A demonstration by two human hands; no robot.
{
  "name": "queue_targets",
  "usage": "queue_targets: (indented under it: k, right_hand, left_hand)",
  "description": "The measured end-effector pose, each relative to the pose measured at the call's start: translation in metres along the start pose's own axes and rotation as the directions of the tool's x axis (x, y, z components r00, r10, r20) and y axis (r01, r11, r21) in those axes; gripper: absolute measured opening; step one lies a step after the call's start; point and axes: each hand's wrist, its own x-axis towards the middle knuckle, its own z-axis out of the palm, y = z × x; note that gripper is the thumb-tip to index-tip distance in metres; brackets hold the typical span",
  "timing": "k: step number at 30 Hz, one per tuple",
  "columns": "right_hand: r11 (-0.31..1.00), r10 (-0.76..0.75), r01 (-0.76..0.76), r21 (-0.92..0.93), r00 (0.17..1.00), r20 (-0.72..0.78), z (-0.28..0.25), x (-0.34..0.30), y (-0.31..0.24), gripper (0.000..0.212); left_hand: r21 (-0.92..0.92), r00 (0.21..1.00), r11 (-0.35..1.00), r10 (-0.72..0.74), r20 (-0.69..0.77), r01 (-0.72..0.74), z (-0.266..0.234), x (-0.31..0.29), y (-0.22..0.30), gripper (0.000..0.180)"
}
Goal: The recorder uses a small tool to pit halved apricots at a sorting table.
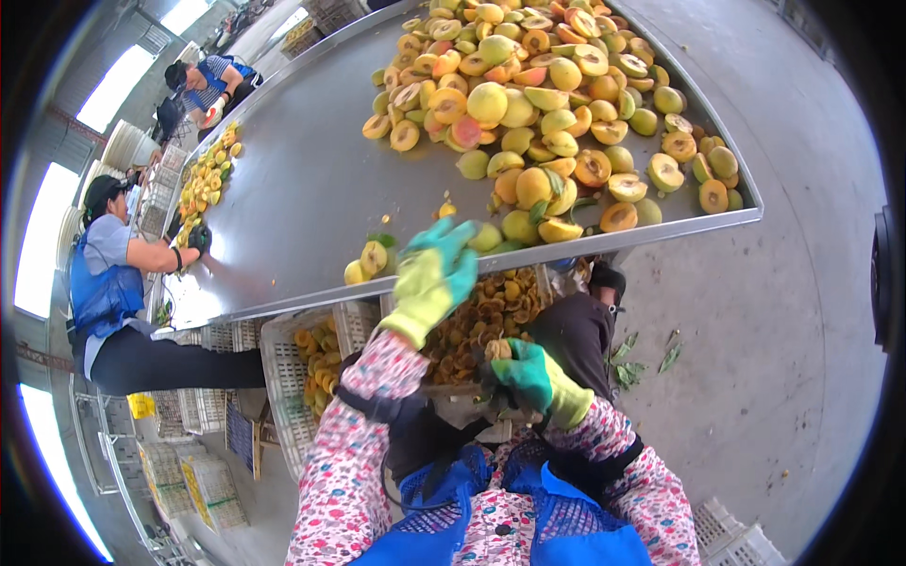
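My left hand [437, 275], in a yellow-green glove with teal fingers, is over the near rim of the metal table [293, 222]. Its fingers are stretched out and nothing shows in them. Just left of it lie a few cut yellow peaches [371, 259]; a big heap of whole and halved peaches [528, 104] spreads beyond and to the right. Below the rim, close to my body, my right hand [543, 380] is closed, in a matching glove. A small brown lump [497, 350], perhaps a peach piece or stone, shows at its fingertips.
Under the table edge stands a crate of brownish peach halves [491, 316], beside a white crate [283, 368] of yellow pieces. At left, a co-worker in a blue apron [109, 292] reaches to another peach pile [203, 179]; a second person [212, 90] works farther back. Leaves [628, 368] litter the floor.
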Motion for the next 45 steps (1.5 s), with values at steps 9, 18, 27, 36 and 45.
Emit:
queue_targets:
  k: [9, 18, 27, 36, 45]
  right_hand:
    - [1.0, -0.015, 0.015, 0.013, 1.0, 0.006, -0.008, 0.006, 0.002, 0.017]
    - [0.655, -0.59, 0.478, -0.586, 0.808, 0.0, 0.033, -0.01, -0.036, 0.034]
    - [0.408, -0.709, 0.298, -0.863, 0.699, -0.094, 0.065, 0.006, -0.029, 0.024]
    - [0.489, -0.697, 0.283, -0.825, 0.696, -0.174, 0.05, -0.031, -0.028, 0.017]
    - [0.831, -0.541, 0.499, -0.246, 0.828, -0.147, 0.056, -0.015, -0.009, 0.017]
  left_hand:
    - [-0.12, 0.909, 0.956, -0.207, 0.362, 0.266, 0.038, 0.053, -0.029, 0.055]
    - [-0.848, 0.981, 0.528, -0.185, -0.06, 0.048, -0.007, -0.026, -0.017, 0.031]
    - [-0.909, 0.912, -0.377, -0.285, 0.296, 0.177, -0.014, -0.083, 0.038, 0.029]
    - [-0.992, 0.977, 0.106, -0.211, 0.043, 0.067, -0.022, -0.117, 0.016, 0.039]
    - [-0.961, 0.979, 0.259, -0.197, 0.048, 0.099, -0.027, -0.125, 0.044, 0.056]
